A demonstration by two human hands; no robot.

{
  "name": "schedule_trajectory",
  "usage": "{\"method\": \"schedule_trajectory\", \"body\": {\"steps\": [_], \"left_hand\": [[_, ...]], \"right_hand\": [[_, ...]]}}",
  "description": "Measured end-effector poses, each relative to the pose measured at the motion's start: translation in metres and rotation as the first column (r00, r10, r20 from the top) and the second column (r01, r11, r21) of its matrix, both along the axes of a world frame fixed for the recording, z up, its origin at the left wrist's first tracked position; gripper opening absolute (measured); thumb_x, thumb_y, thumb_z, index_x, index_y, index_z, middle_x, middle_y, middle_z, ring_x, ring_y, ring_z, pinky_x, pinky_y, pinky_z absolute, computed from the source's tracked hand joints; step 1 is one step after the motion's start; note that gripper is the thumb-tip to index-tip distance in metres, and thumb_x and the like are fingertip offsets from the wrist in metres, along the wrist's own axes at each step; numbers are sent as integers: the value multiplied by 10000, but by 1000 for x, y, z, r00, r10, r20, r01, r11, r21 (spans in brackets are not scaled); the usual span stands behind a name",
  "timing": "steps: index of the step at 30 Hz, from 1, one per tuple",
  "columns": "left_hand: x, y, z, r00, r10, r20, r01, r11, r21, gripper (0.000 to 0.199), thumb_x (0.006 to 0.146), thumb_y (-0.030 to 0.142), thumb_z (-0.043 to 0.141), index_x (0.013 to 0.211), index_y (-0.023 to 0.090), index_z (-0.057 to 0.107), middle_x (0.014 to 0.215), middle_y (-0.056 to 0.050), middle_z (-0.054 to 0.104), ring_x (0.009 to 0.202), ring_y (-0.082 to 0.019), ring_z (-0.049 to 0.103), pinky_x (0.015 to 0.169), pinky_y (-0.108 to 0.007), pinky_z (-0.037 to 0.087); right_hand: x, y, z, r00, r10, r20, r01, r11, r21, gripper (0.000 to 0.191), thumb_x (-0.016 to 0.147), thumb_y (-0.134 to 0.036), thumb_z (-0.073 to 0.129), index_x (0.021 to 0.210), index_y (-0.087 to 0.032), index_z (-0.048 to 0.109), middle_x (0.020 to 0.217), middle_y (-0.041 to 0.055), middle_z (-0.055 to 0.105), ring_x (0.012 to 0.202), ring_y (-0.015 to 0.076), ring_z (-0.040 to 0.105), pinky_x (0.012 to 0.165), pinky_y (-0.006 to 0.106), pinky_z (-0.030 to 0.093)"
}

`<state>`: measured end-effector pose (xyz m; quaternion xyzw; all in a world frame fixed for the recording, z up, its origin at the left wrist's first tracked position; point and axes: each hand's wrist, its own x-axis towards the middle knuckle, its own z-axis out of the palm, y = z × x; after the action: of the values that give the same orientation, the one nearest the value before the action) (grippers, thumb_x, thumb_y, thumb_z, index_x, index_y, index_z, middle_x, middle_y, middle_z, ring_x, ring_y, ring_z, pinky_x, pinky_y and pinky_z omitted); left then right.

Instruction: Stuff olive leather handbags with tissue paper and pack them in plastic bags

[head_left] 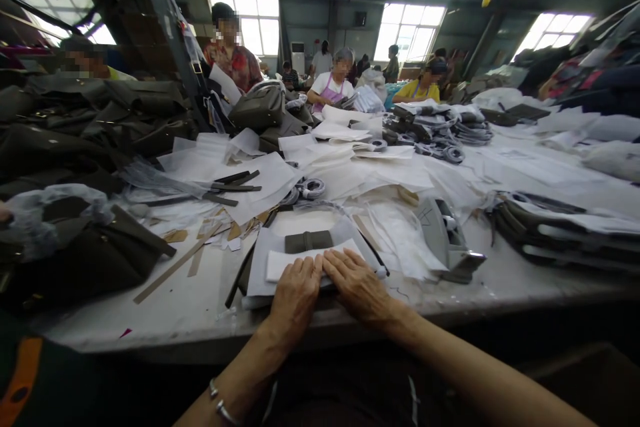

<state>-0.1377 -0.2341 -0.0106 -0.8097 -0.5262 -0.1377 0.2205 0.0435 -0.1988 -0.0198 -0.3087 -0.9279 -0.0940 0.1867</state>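
Observation:
Both hands rest side by side on a folded white sheet at the near edge of the table. My left hand lies on it with fingers close together, pointing forward. My right hand presses beside it, fingers spread a little over the sheet's right part. Under the sheet is a flat dark bag wrapped in pale paper. A dark olive strap piece lies across the paper just beyond my fingers. What lies under my palms is hidden.
Dark bags are heaped at the left, a stack of wrapped ones at the right. A grey tape dispenser stands right of my hands. Paper sheets and cardboard scraps cover the table. Several people work beyond.

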Motion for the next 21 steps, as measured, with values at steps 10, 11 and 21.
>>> {"method": "schedule_trajectory", "body": {"steps": [10,11,21], "left_hand": [[4,-2,-18,993,-108,-56,115,981,159,471,855,9,356,1285,38,546,1337,-167,570,1265,-269,516,1047,-421,440],[4,-2,-22,992,-111,-64,120,980,159,498,851,4,332,1306,33,532,1375,-167,549,1291,-257,502,1065,-408,433],[-4,1,-38,988,-145,-47,152,973,174,509,837,18,315,1272,23,577,1315,-190,603,1224,-262,576,1033,-389,470]], "right_hand": [[3,-3,-2,994,-53,91,36,983,178,379,945,-136,441,1299,-42,538,1324,186,593,1231,323,529,1067,507,394],[3,-2,-2,994,-45,101,26,983,182,384,945,-141,446,1305,-38,530,1322,191,592,1233,321,526,1067,507,390],[3,0,-2,991,-28,133,15,995,95,482,910,-164,456,1376,-45,422,1337,215,546,1246,315,466,1055,493,354]]}}
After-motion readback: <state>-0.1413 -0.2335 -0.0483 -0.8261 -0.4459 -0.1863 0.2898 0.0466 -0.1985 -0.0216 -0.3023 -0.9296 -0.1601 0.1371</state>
